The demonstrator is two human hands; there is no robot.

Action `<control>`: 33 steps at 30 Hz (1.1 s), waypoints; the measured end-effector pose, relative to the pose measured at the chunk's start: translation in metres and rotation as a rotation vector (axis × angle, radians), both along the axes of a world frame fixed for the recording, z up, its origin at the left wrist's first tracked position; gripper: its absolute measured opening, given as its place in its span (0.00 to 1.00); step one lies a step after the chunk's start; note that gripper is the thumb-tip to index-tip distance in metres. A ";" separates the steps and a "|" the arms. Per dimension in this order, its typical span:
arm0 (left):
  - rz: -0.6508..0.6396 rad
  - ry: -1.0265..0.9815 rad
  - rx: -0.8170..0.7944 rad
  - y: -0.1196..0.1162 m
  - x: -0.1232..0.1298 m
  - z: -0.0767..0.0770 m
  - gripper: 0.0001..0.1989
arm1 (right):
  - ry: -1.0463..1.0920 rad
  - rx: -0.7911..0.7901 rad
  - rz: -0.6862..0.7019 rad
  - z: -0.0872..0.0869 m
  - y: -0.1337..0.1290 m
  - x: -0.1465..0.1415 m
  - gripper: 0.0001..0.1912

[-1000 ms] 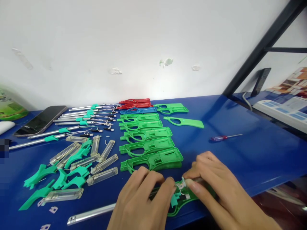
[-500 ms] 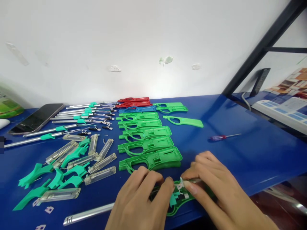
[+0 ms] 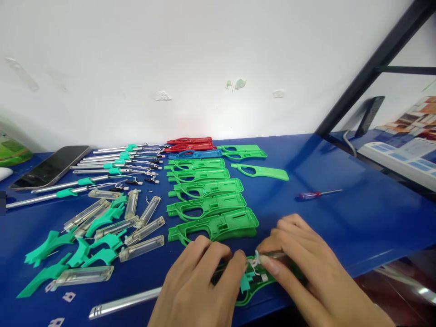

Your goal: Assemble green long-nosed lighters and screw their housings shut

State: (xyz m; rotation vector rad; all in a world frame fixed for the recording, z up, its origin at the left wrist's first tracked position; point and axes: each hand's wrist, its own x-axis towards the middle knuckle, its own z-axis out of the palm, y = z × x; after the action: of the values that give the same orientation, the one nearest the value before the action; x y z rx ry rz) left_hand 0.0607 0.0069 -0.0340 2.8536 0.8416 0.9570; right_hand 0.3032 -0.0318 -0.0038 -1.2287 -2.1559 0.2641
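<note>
A green shell half (image 3: 250,297) lies at the near edge of the table, holding a teal trigger (image 3: 245,282) and small wired parts. From its left end a metal tube (image 3: 126,301) sticks out past my left hand (image 3: 200,281), whose fingers are closed over the shell. My right hand (image 3: 299,268) pinches a small white piece (image 3: 257,258) between thumb and forefinger, over the shell's middle. Part of the shell is hidden under both hands.
Beyond the hands lie green shells (image 3: 211,204), red shells (image 3: 190,147) and a screwdriver (image 3: 318,195). On the left are clear tanks (image 3: 143,248), teal triggers (image 3: 47,247), metal tubes with wires (image 3: 51,197) and a phone (image 3: 51,168).
</note>
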 end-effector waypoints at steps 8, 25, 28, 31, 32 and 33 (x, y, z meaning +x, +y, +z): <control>0.008 -0.028 0.016 -0.002 0.001 -0.001 0.18 | -0.014 0.008 -0.002 -0.004 -0.001 0.001 0.06; 0.031 -0.001 0.025 -0.003 -0.001 -0.003 0.18 | 0.010 0.078 -0.033 -0.003 -0.001 0.001 0.06; 0.025 0.010 0.032 -0.003 -0.001 -0.003 0.19 | 0.011 0.063 -0.040 -0.004 -0.002 0.002 0.07; 0.028 0.006 0.028 -0.004 0.000 -0.002 0.18 | -0.009 0.044 -0.028 -0.004 -0.002 0.003 0.07; 0.030 0.003 0.025 -0.004 0.001 -0.001 0.18 | -0.015 0.042 -0.026 -0.004 -0.002 0.003 0.06; 0.034 0.002 0.022 -0.004 0.001 -0.001 0.19 | -0.018 0.040 -0.028 -0.004 -0.002 0.003 0.06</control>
State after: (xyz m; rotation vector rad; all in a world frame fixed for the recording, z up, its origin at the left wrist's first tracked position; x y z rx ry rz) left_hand 0.0616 0.0028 -0.0354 2.8683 0.8876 0.9728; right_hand 0.3062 -0.0339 -0.0081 -1.2427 -2.1474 0.1980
